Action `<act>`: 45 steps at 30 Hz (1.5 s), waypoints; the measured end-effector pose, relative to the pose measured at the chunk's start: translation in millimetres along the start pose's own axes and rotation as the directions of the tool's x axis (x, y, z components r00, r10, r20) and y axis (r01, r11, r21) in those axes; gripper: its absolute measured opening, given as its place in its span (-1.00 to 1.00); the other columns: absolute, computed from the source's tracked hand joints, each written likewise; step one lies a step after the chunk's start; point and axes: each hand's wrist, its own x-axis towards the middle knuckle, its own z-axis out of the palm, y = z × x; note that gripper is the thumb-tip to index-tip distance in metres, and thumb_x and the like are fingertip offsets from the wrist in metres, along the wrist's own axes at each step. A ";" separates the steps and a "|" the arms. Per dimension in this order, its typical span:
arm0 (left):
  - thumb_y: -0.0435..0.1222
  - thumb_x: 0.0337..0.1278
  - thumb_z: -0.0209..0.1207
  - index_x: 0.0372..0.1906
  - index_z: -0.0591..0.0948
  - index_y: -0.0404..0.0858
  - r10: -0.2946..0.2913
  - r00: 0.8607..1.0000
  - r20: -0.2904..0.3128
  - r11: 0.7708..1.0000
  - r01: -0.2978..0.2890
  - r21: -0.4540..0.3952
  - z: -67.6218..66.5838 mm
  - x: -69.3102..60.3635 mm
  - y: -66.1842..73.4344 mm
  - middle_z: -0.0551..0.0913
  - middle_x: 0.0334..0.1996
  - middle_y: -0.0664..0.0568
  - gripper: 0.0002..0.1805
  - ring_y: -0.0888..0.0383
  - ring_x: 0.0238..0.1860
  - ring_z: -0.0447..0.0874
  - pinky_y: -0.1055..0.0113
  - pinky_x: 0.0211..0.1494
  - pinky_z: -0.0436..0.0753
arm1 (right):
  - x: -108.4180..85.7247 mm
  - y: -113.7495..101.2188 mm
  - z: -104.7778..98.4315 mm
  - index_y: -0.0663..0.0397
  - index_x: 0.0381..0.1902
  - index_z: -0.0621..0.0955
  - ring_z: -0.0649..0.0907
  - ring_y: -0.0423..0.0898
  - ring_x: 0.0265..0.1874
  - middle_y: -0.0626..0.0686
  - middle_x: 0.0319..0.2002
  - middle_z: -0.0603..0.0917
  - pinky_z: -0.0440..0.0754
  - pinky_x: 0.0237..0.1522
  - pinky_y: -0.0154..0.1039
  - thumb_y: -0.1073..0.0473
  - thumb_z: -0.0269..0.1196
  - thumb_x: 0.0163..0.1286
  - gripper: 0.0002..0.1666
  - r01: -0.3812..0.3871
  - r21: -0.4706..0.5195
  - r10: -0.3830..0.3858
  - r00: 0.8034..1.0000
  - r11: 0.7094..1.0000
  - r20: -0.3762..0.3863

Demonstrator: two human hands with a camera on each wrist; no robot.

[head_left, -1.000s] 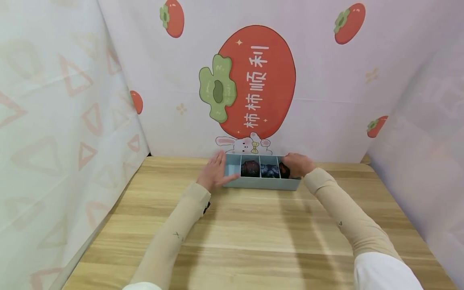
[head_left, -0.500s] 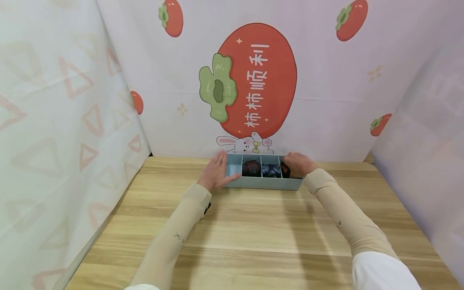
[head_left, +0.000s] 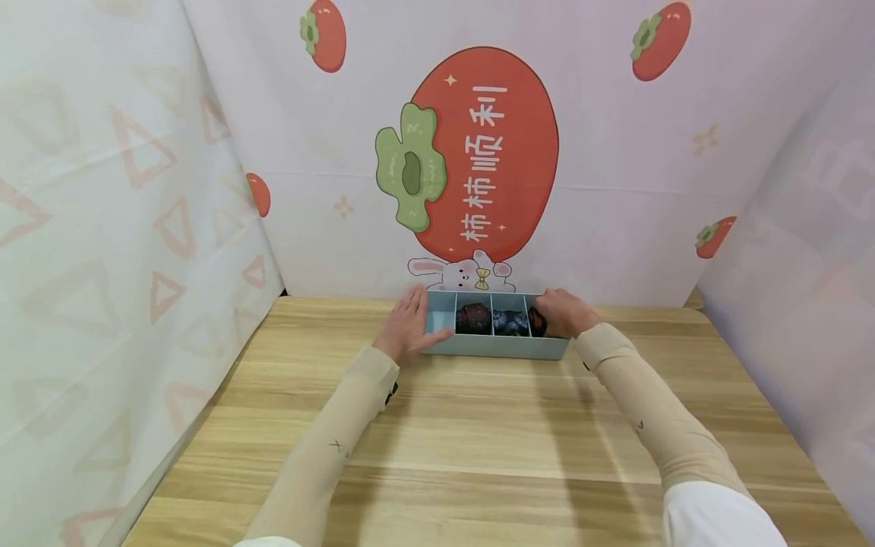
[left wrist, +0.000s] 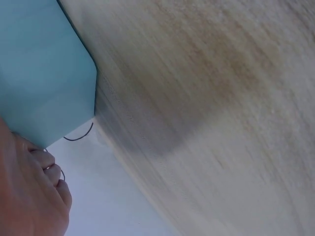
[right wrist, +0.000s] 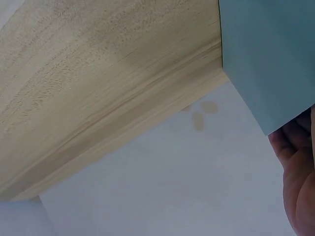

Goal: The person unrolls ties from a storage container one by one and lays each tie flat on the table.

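Note:
In the head view a light blue divided box [head_left: 499, 347] sits at the back of the wooden table. My left hand [head_left: 408, 325] rests on its left end, fingers straight and thumb spread along the front. The leftmost compartment holds nothing visible. Beside it lie a dark reddish patterned cloth roll [head_left: 474, 318] and a dark blue patterned cloth roll [head_left: 510, 322]. My right hand [head_left: 562, 312] reaches into the rightmost compartment, against a black and red-brown cloth bundle [head_left: 538, 321]. The box walls hide its fingertips, also in the right wrist view, so its hold is unclear.
Behind the box hangs a white cloth [head_left: 328, 251] printed with persimmons and a rabbit, close to its back wall. More cloth walls stand at left [head_left: 102, 228] and right [head_left: 807, 266]. Bare wooden tabletop [head_left: 472, 441] lies in front of the box.
Both hands and the box stay nearly in place. My right wrist shifts very slightly; the head view drifts a little.

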 end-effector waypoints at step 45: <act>0.45 0.40 -0.13 0.68 -0.05 -0.45 0.018 0.999 -0.027 0.999 -0.017 0.028 -0.2 -3.9 -0.7 -0.06 0.72 -0.27 0.21 -0.14 0.76 -0.14 0.03 0.78 0.00 | -18.3 -64.9 -109.7 0.09 -0.28 0.70 0.67 -0.09 -0.41 -0.01 -0.39 0.73 0.78 -0.20 -0.12 0.13 0.64 0.03 -0.64 -0.101 -0.053 0.108 0.981 0.993 0.163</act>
